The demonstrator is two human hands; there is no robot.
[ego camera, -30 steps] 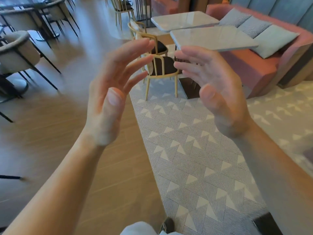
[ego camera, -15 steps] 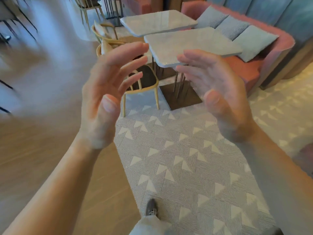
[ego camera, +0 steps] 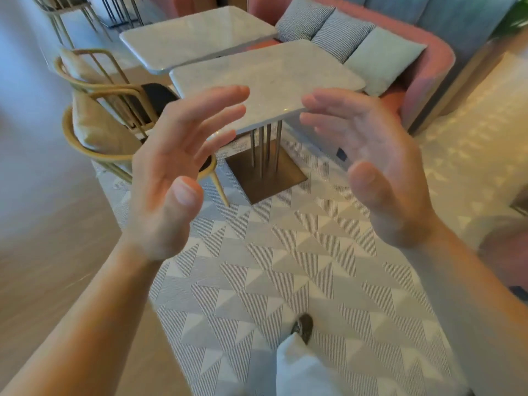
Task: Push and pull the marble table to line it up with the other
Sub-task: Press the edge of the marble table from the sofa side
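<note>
Two white marble tables stand ahead on a patterned rug. The near marble table (ego camera: 271, 78) rests on thin metal rods over a square brass base (ego camera: 268, 172); it sits skewed and offset to the right of the far marble table (ego camera: 197, 35). My left hand (ego camera: 177, 172) and my right hand (ego camera: 368, 164) are raised in front of the near table's front edge, palms facing each other, fingers spread. Neither hand touches the table. Both hold nothing.
Two yellow-framed chairs (ego camera: 108, 115) with cushions stand left of the tables, one tucked under the near table. A pink sofa (ego camera: 423, 72) with several grey and blue cushions runs behind and right. My shoe (ego camera: 303, 327) steps on the rug (ego camera: 285, 252). Wood floor lies left.
I have walked closer; the near table has grown larger and now sits just beyond my fingertips. Both hands keep the same open, facing pose.
</note>
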